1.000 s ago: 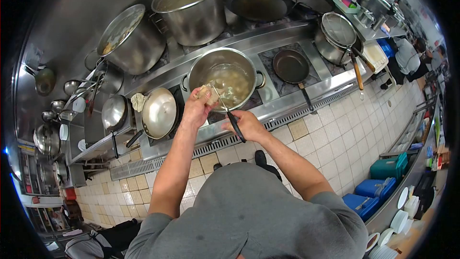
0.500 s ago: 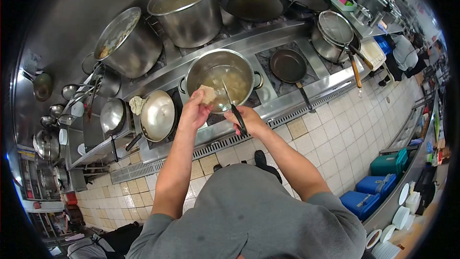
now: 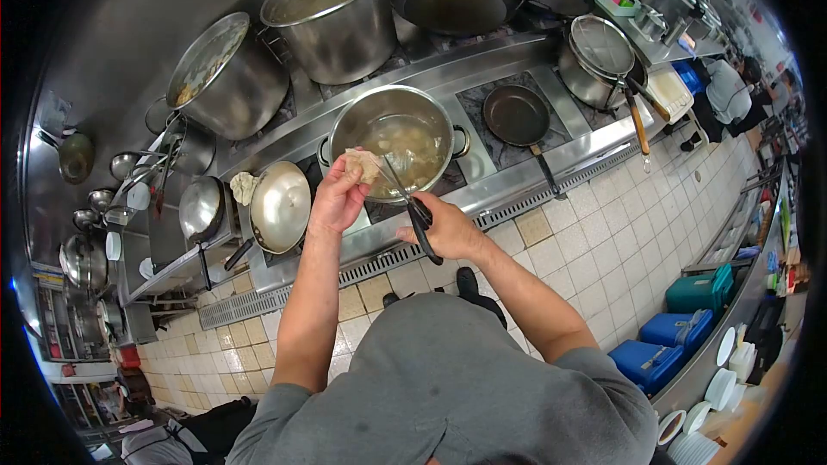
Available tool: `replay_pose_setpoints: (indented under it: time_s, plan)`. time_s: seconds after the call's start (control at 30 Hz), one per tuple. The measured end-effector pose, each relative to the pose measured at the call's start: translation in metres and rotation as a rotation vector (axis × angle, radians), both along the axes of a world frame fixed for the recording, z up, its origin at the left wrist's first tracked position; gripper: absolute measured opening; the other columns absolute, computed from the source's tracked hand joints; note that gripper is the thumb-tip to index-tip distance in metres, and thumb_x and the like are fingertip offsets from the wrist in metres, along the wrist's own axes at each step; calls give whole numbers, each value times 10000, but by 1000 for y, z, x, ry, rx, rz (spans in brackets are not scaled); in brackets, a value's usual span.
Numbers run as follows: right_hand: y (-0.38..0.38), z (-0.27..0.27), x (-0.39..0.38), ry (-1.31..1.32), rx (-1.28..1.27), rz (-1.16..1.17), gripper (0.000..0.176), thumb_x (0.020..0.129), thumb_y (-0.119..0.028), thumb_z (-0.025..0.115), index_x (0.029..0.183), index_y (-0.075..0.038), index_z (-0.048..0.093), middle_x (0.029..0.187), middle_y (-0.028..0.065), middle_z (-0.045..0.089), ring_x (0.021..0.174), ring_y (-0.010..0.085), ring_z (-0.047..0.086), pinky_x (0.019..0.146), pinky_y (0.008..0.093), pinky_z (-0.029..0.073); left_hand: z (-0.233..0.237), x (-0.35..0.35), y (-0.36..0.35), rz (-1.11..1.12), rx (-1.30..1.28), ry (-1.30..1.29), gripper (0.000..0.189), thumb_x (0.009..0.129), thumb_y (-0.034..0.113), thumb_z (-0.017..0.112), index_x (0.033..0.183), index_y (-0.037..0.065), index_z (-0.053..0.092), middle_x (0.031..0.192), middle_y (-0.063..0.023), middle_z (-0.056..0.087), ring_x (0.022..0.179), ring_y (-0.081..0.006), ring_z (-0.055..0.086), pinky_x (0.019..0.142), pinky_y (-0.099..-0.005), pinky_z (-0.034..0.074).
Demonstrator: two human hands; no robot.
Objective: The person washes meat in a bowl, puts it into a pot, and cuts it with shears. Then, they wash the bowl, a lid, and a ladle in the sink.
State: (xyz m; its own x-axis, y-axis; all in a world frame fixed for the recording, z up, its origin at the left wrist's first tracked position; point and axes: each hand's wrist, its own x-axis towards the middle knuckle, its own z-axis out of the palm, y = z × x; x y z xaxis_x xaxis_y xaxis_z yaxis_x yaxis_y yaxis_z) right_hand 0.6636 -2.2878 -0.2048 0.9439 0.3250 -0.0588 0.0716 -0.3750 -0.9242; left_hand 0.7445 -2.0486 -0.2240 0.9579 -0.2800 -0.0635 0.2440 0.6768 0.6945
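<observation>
Over the near left rim of a wide steel pot [image 3: 441, 112], my left hand [image 3: 339, 198] pinches a pale, beige piece of food [image 3: 365, 165]. Black-handled scissors [image 3: 419, 222] are in my right hand [image 3: 450, 229]. Their blades point up and left, with the tips close beside the food piece; whether they touch it is hard to tell. Cloudy liquid [image 3: 405, 148] with pale pieces in it fills the lower part of the pot, which sits on the stove.
Two large stockpots [image 3: 340, 43] stand behind, at the left. A small frying pan [image 3: 516, 114] is right of the pot, a shiny wok [image 3: 280, 207] left. Strainers [image 3: 601, 47] rest on a pot farther right. Another person [image 3: 729, 90] is at the far right.
The scissors have swung left, their blades now beside the food piece instead of over the pot's middle. My right hand has opened wider on the handles. My left hand has shifted slightly left.
</observation>
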Motion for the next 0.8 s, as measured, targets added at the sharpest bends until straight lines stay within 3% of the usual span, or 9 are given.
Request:
replay_pose_setpoints:
  time_s: [0.1, 0.17, 0.3, 0.37, 0.57, 0.7, 0.8]
  plan:
    - [-1, 11, 0, 70, -125, 31, 877, 761, -583, 780, 1391, -41, 502, 1062, 200, 694, 976, 355, 693, 874, 427, 527, -1, -4, -4, -64, 120, -48, 374, 955, 118, 682, 1292, 20, 556, 1204, -82, 658, 1088, -179, 652, 902, -285, 560]
    - [1, 11, 0, -64, -254, -20, 884, 743, -598, 784, 1378, -42, 522, 1058, 214, 701, 1014, 395, 682, 896, 449, 527, -2, -8, -11, -29, 162, -35, 328, 936, 95, 705, 1227, 22, 571, 1172, -107, 680, 1082, -211, 673, 931, -311, 566]
    - [-3, 29, 2, 46, -278, 34, 869, 736, -623, 777, 1362, -67, 544, 1073, 214, 707, 1035, 418, 671, 909, 472, 523, 1, -17, -19, -3, 283, -44, 331, 945, 93, 693, 1239, 7, 566, 1163, -108, 686, 1070, -221, 678, 933, -348, 570]
    - [-5, 33, 0, 26, -346, 80, 810, 732, -614, 790, 1314, -87, 590, 998, 201, 721, 985, 419, 681, 878, 475, 528, -4, -16, -15, -5, 309, -19, 322, 951, 90, 683, 1239, 1, 569, 1169, -113, 685, 1073, -223, 676, 936, -357, 569]
    - [-3, 8, 4, 38, -158, 35, 713, 715, -578, 825, 1197, -79, 661, 855, 200, 715, 889, 411, 692, 808, 471, 535, -3, -7, -10, -12, 345, 38, 299, 962, 80, 655, 1237, -13, 584, 1191, -123, 683, 1079, -230, 676, 939, -365, 567]
    - [1, 4, 9, 2, -252, 40, 703, 714, -583, 823, 1172, -71, 673, 879, 202, 721, 891, 408, 693, 803, 458, 538, -13, -6, -6, -109, 508, 74, 325, 944, 101, 678, 1245, 5, 600, 1170, -101, 694, 1037, -191, 689, 890, -328, 585]
    - [5, 1, 14, -16, -288, 16, 674, 722, -585, 818, 1120, -55, 694, 884, 206, 723, 887, 400, 697, 802, 441, 541, -17, -7, -9, -123, 475, 96, 328, 936, 83, 680, 1242, -1, 600, 1164, -112, 696, 1023, -196, 694, 886, -332, 585]
